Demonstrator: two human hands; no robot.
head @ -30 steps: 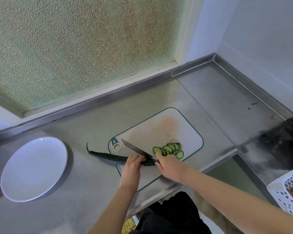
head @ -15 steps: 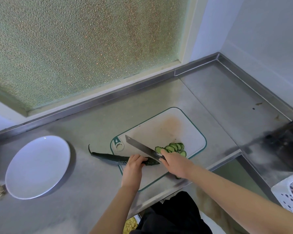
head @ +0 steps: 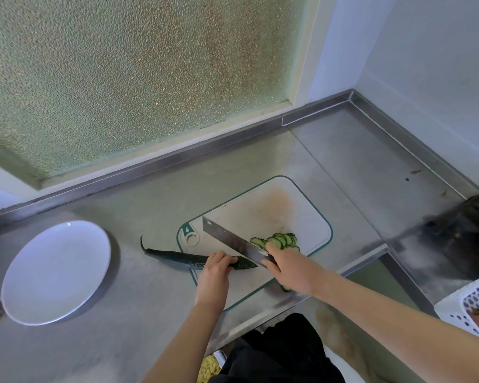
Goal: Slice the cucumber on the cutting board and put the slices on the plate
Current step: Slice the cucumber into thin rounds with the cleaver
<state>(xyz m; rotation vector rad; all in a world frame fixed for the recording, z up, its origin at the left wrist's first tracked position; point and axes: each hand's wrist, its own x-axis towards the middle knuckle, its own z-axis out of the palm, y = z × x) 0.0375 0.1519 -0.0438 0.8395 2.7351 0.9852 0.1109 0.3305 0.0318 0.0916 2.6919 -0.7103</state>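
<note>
A: What colour is the cutting board [head: 260,214]?
B: White, with a thin teal border and a faint orange-brown stain at its far end.
A: And the cucumber [head: 177,257] over its left edge?
B: Dark green. The slices [head: 281,240] on the board are pale green with dark rims.
A: The knife [head: 228,240]?
B: Grey steel, like the counter [head: 138,313] beneath the board.
A: Elsewhere?
B: Left, a plain white plate [head: 56,272]; behind, pebbled greenish glass [head: 138,78]; right, a white basket [head: 459,299] dotted with holes.
</note>
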